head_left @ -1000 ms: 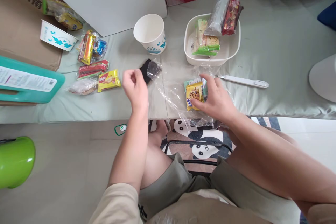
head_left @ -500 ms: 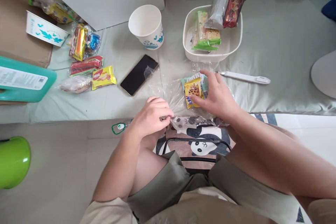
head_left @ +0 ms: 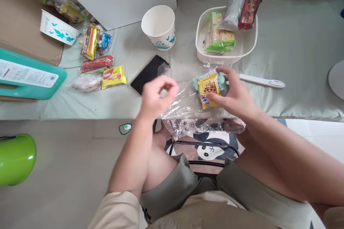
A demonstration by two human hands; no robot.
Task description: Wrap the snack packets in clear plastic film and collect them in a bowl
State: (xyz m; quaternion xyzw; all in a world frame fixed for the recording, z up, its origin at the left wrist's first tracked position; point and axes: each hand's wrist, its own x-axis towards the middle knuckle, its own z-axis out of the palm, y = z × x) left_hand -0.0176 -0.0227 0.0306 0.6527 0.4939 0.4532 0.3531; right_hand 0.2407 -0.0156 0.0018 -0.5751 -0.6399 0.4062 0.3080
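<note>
My right hand point(head_left: 238, 93) grips a yellow cookie packet point(head_left: 209, 91) between thumb and fingers, with a mint-green packet point(head_left: 222, 83) behind it. Under both packets a clear plastic bag point(head_left: 182, 100) is spread, its near part drooping over the front edge of the cloth-covered surface. My left hand point(head_left: 158, 96) is raised over the bag's left side, fingers curled and thumb meeting the forefinger; whether anything thin is pinched there is not visible. Just beyond that hand lies a black phone point(head_left: 147, 73), partly covered by it. A white utility knife point(head_left: 262, 80) rests right of my right hand.
A white tub point(head_left: 200, 55) with snack packs stands at the back, beside a paper cup point(head_left: 158, 25). Several snacks, among them a yellow wafer packet point(head_left: 114, 77), lie left near a teal jug point(head_left: 53, 82). A green bin point(head_left: 17, 159) is on the floor.
My left hand has let go of the bag's near edge and risen up toward the phone. The yellow and green packets have tilted a little in my right hand. The whole view has shifted slightly.
</note>
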